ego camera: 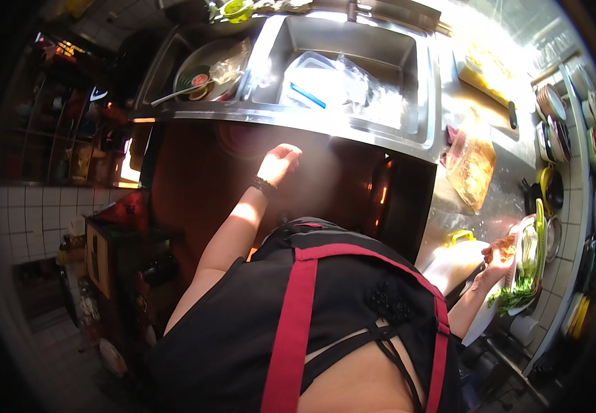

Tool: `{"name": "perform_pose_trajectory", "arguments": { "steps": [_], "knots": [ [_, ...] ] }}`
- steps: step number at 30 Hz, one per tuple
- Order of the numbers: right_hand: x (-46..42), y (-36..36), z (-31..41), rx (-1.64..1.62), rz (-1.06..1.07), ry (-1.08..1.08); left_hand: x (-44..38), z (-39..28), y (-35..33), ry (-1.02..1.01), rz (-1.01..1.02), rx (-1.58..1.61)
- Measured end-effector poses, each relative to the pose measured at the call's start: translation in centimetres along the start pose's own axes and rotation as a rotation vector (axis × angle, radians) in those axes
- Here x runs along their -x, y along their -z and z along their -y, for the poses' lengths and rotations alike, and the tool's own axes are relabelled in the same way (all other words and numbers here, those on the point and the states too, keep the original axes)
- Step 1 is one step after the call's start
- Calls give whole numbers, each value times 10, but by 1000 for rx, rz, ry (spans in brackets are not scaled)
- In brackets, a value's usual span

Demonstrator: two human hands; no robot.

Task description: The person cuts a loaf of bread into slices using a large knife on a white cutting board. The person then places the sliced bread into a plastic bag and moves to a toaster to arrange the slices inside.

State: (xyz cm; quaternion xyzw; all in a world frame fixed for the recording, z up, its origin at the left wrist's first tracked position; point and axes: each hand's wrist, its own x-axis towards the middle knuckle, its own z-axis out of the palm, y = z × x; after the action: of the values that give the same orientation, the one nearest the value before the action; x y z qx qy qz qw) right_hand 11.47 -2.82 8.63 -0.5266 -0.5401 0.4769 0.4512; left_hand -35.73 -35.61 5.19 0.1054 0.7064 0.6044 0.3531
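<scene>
My left hand (278, 161) hangs before the front edge of the steel sink, its fingers drawn together with nothing visible in them. A dark beaded bracelet (263, 185) circles that wrist. Far to the right, my right hand (495, 268) holds an orange-brown item (505, 249), too small to identify. It is close to a green-edged tray (540, 222) of leafy greens (517, 295). A yellow handle (461, 236) shows on the counter near that hand. Farther along lies a clear plastic bag (471, 168) of orange-brown contents.
The right sink basin (347, 33) contains a clear plastic container (310, 64) and crumpled plastic (362, 77). A large bowl (181, 69) with a long-handled utensil (168, 97) occupies the left basin. A black-handled knife (512, 114) lies at the back right. Plates (551, 100) stand in a wall rack.
</scene>
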Motion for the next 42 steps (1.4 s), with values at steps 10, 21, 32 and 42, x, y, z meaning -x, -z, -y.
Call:
{"name": "perform_pose_trajectory", "arguments": {
  "steps": [10, 21, 32, 42],
  "knots": [
    [195, -416, 89, -188, 1067, -162, 53, 8, 193, 37, -84, 147],
    [417, -633, 152, 174, 1695, 1168, 78, -32, 316, -186, 108, 877],
    [465, -793, 162, -395, 1906, 163, 34, -35, 439, -438, -187, 966],
    [418, -926, 132, -132, 1666, -482, -38, -38, 568, -387, -357, 1168]
  ]
}}
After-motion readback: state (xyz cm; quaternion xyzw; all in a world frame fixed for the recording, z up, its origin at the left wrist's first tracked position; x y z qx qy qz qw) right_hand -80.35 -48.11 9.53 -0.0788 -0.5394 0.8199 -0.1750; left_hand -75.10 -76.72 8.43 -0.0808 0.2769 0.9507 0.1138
